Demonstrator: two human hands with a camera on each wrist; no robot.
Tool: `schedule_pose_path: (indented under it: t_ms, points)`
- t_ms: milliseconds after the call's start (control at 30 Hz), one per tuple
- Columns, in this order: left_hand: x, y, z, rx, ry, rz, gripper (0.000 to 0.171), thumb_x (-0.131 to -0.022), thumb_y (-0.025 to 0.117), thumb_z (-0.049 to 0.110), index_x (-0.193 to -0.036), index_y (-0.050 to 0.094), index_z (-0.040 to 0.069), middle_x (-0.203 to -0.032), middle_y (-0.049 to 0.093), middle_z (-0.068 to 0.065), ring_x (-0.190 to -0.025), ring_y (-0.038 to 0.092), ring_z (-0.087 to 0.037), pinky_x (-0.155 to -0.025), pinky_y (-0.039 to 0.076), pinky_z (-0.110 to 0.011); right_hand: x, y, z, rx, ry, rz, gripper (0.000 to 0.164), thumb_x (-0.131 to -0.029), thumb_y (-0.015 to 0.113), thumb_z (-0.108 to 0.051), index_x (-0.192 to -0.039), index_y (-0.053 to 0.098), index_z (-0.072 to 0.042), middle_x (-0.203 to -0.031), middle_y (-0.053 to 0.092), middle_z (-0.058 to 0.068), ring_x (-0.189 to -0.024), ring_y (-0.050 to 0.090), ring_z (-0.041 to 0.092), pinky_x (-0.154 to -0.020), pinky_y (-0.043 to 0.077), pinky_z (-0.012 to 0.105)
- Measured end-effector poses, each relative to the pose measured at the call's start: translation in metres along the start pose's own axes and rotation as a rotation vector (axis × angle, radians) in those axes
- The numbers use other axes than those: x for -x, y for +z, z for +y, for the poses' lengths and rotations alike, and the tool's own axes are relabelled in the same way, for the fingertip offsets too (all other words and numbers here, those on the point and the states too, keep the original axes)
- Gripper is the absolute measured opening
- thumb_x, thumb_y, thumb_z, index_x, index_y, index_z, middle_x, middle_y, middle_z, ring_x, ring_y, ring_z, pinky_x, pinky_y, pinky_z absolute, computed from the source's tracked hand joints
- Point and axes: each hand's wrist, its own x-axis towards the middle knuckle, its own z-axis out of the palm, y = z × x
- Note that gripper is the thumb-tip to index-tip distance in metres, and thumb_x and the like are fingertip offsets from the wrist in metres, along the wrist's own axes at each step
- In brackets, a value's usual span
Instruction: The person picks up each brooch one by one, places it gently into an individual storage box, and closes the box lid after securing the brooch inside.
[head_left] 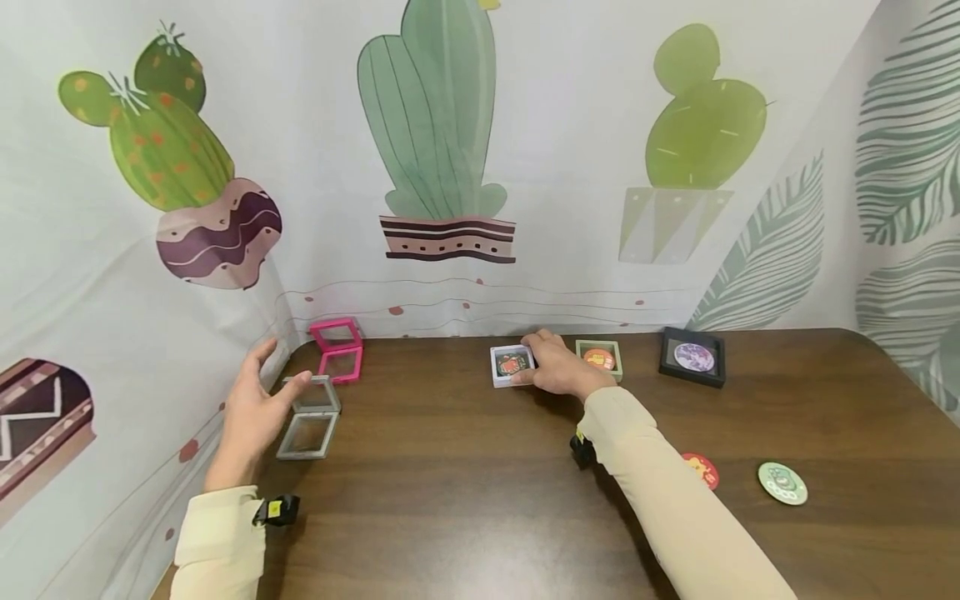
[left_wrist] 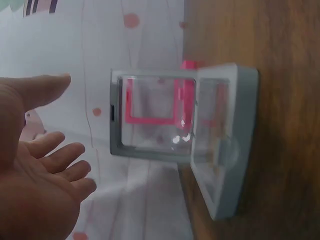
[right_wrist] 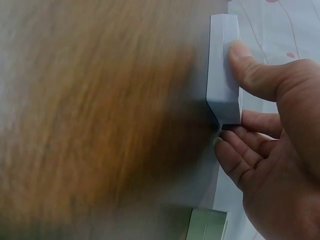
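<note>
White case sits pinched by your right hand — best hold it level, clear of the green case beside that hand. Your left hand is spread loosely.

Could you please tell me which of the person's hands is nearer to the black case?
The right hand: it grips the white case, left of the black case, with the green case between. The left hand is much farther left, beside the open gray case.
</note>
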Motion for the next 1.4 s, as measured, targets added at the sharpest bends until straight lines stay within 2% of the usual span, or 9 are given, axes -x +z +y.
schedule_pose_path:
  t_ms: [400,600,700,767,833,900,967,1100,1400]
  points:
    - [-0.001,-0.004,-0.027,0.077,-0.057,-0.058,0.075,-0.107,0.063,0.009,-0.163,0.018,-0.011,-0.164,0.032,-0.035,-0.151,0.029,-0.054,-0.123,0.027,-0.059,0.0,-0.006,0.001,0.019,0.012,-0.016,0.072,-0.101,0.076,-0.025,-0.152,0.043,0.013,-0.143,0.048,0.027,-0.128,0.045,0.039,-0.114,0.039,0.051]
    - [-0.003,-0.001,-0.039,0.071,-0.071,-0.068,0.063,-0.107,0.062,0.005,-0.157,0.03,-0.015,-0.158,0.039,-0.038,-0.147,0.039,-0.053,-0.119,0.036,-0.056,0.0,-0.01,0.004,0.035,0.023,-0.012,0.071,-0.1,0.076,-0.024,-0.152,0.043,0.012,-0.145,0.047,0.028,-0.132,0.044,0.04,-0.116,0.038,0.051]
    - [-0.002,0.002,-0.045,0.071,-0.075,-0.075,0.056,-0.108,0.061,0.005,-0.154,0.037,-0.015,-0.156,0.043,-0.037,-0.144,0.043,-0.052,-0.115,0.043,-0.027,-0.001,-0.011,0.005,0.043,0.024,-0.013,0.072,-0.1,0.076,-0.024,-0.152,0.043,0.012,-0.148,0.046,0.029,-0.133,0.044,0.041,-0.116,0.038,0.051]
    - [-0.002,0.003,-0.049,0.073,-0.084,-0.088,0.052,-0.108,0.059,0.005,-0.153,0.041,-0.014,-0.153,0.046,-0.037,-0.143,0.045,-0.05,-0.102,0.042,-0.009,-0.001,-0.012,0.004,0.049,0.025,-0.013,0.072,-0.1,0.076,-0.025,-0.152,0.043,0.012,-0.148,0.046,0.03,-0.134,0.044,0.041,-0.117,0.038,0.051]
    - [0.0,0.004,-0.053,0.077,-0.096,-0.104,0.05,-0.11,0.058,0.008,-0.153,0.043,-0.013,-0.151,0.049,-0.037,-0.14,0.049,-0.047,-0.086,0.038,0.0,-0.001,-0.012,0.004,0.054,0.029,-0.013,0.072,-0.1,0.076,-0.025,-0.152,0.043,0.012,-0.148,0.046,0.029,-0.134,0.044,0.041,-0.117,0.038,0.05]
    - [0.001,0.005,-0.056,0.069,-0.111,-0.113,0.048,-0.11,0.058,0.011,-0.151,0.046,-0.013,-0.148,0.053,-0.036,-0.134,0.056,-0.039,-0.084,0.04,-0.001,-0.001,-0.012,0.004,0.054,0.034,-0.015,0.072,-0.1,0.076,-0.025,-0.152,0.044,0.012,-0.146,0.048,0.029,-0.133,0.045,0.041,-0.116,0.039,0.05]
    - [0.001,0.006,-0.058,0.062,-0.118,-0.117,0.047,-0.111,0.058,0.013,-0.148,0.05,-0.014,-0.144,0.057,-0.034,-0.123,0.061,-0.021,-0.083,0.041,-0.003,-0.001,-0.012,0.005,0.053,0.037,-0.019,0.071,-0.1,0.076,-0.025,-0.152,0.044,0.012,-0.145,0.048,0.029,-0.132,0.045,0.04,-0.116,0.039,0.05]
    - [0.002,0.007,-0.061,0.049,-0.122,-0.136,0.043,-0.11,0.06,0.016,-0.141,0.057,-0.014,-0.138,0.062,-0.031,-0.103,0.055,0.005,-0.083,0.043,-0.007,-0.003,-0.012,0.007,0.054,0.04,-0.021,0.072,-0.101,0.076,-0.025,-0.152,0.043,0.012,-0.144,0.048,0.028,-0.129,0.046,0.039,-0.115,0.04,0.05]
    - [0.003,0.008,-0.063,0.072,-0.117,-0.151,0.037,-0.108,0.065,0.017,-0.133,0.064,-0.011,-0.131,0.068,-0.027,-0.096,0.058,0.004,-0.079,0.046,-0.012,-0.003,-0.013,0.009,0.061,0.049,-0.019,0.073,-0.1,0.076,-0.026,-0.153,0.043,0.012,-0.144,0.048,0.028,-0.128,0.046,0.039,-0.114,0.041,0.05]
